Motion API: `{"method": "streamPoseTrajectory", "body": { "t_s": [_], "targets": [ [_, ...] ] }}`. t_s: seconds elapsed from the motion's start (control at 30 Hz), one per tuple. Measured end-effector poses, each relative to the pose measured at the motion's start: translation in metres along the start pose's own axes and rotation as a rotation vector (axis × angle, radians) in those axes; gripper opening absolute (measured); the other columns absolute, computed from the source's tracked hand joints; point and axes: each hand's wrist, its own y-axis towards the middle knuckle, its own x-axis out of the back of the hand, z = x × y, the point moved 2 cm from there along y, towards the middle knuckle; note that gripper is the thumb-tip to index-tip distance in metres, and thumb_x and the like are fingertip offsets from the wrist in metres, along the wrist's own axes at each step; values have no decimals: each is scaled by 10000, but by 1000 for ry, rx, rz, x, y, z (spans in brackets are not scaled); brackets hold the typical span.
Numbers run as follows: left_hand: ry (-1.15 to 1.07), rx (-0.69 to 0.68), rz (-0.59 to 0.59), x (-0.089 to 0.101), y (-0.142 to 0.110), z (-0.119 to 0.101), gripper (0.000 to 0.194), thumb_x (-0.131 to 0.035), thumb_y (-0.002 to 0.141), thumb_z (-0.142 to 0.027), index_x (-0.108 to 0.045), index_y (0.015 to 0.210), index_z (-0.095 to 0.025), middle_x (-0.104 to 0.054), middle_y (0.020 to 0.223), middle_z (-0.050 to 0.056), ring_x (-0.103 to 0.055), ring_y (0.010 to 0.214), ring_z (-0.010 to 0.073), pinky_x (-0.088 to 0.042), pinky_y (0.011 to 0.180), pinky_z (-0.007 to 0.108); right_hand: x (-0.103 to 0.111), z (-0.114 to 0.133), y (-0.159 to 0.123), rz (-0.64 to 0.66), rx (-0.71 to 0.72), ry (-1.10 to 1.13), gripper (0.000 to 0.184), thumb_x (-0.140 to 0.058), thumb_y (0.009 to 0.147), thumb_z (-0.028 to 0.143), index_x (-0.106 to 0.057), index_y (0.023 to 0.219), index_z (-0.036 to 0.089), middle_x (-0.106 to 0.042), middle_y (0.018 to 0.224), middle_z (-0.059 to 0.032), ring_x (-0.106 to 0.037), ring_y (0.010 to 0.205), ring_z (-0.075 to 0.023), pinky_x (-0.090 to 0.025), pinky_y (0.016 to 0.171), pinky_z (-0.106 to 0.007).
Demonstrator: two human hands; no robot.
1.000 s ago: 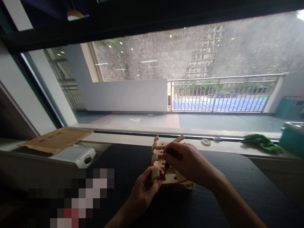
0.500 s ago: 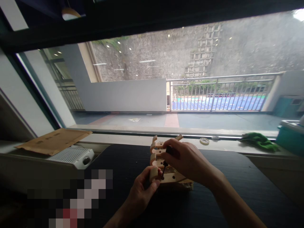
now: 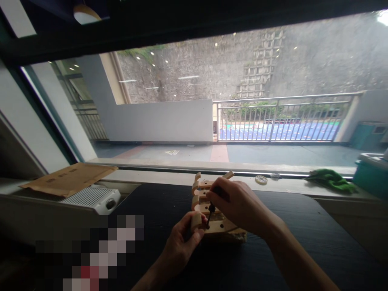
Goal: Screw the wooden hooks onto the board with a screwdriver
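Observation:
In the head view, a light wooden piece (image 3: 216,226) with several slats, dark holes and curved ends lies on a dark table. My left hand (image 3: 182,238) is closed around the curved end of its nearest slat. A screwdriver (image 3: 210,215) with a dark handle stands tilted, its tip at a hole in that slat. My right hand (image 3: 235,200) grips the handle from above and hides most of it. Beneath the wooden piece is a brownish block (image 3: 241,237), mostly covered.
A dark table (image 3: 281,234) reaches to the window sill. On the sill lie a tape roll (image 3: 261,180) and a green cloth (image 3: 330,180), beside a teal box (image 3: 370,176). At left, a brown envelope (image 3: 72,178) rests on a white slatted unit (image 3: 93,199).
The fingers of my right hand have shifted slightly around the screwdriver handle. My left hand and the wooden piece stay in place.

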Motion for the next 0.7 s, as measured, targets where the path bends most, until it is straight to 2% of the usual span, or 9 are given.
{"method": "streamPoseTrajectory", "body": {
  "t_s": [0.33,0.5,0.7],
  "targets": [
    [-13,-13,6,0,0,-1,172,-589,829,-258,-586,989,-196,-625,924,29,-568,889,171,-442,817,236,9,0,-3,22,13,3,219,-468,890,363,-590,781,217,-535,577,49,-411,500,-77,-249,482,-226],
    [-18,-20,10,-1,0,-3,165,-590,827,-264,-589,978,-197,-629,925,28,-568,884,168,-441,812,229,4,6,-3,31,82,68,178,-481,883,269,-583,752,206,-527,579,59,-388,514,-67,-259,505,-216],
    [10,-20,2,-1,-1,-3,191,-598,817,-270,-598,991,-190,-645,941,40,-578,911,187,-439,835,244,-1,5,-1,-2,41,72,166,-508,871,301,-560,747,203,-522,569,59,-399,504,-67,-254,501,-217]
  ]
}}
